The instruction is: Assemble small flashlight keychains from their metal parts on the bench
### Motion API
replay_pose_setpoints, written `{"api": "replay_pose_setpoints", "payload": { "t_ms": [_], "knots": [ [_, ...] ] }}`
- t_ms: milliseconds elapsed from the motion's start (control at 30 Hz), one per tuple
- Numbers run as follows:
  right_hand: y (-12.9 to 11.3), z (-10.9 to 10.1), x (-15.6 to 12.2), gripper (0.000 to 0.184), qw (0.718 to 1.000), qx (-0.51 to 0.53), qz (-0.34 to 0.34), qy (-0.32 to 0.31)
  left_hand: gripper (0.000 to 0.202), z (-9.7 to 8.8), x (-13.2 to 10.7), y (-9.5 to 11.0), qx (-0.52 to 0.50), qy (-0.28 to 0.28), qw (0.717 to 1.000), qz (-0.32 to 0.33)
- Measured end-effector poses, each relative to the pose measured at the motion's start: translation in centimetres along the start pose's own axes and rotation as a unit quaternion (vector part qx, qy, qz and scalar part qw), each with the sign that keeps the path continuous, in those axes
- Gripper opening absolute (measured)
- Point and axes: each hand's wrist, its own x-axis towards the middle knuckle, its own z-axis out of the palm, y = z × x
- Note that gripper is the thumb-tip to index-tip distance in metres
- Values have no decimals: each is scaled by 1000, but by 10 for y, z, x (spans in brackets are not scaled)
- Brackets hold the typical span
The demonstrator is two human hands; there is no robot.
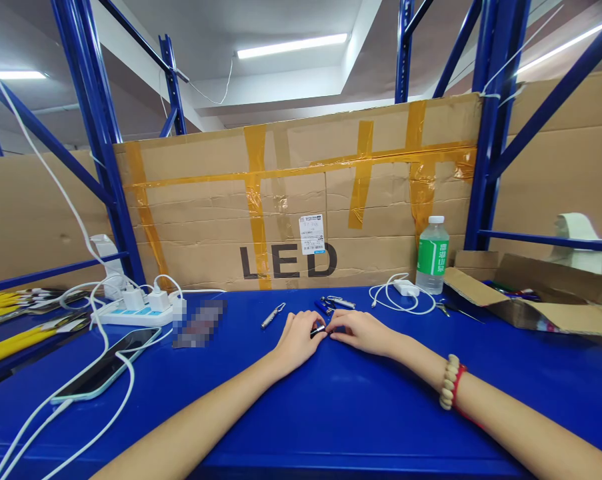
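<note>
Both my hands rest on the blue table (331,413) near its middle. My left hand (297,339) and my right hand (359,331) are closed in a pinch on the two ends of one small dark keychain torch (318,329) with a silver end. Just beyond my fingers lie a silver keychain torch (273,315), a blue one (323,307) and another silver one (341,302). A bead bracelet and a red cord (451,381) circle my right wrist.
A phone (105,365) on a white cable lies at the left, by a power strip (131,311) with chargers. A water bottle (432,256), a white charger with cable (404,291) and an open carton (531,297) stand right. A taped cardboard wall (301,200) closes the back.
</note>
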Motion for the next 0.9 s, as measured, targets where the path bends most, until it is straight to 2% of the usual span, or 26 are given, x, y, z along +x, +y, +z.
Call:
{"api": "replay_pose_setpoints", "payload": {
  "t_ms": [467,700,900],
  "knots": [
    [-2,1,0,14,1000,-1,12,13,12,0,0,-1,-7,3,1000,0],
    [2,1,1,10,994,-7,81,70,18,3,3,-6,-12,12,1000,-5],
    [0,1,2,11,982,3,119,146,20,1,2,-3,-27,20,999,-1]
  ]
}}
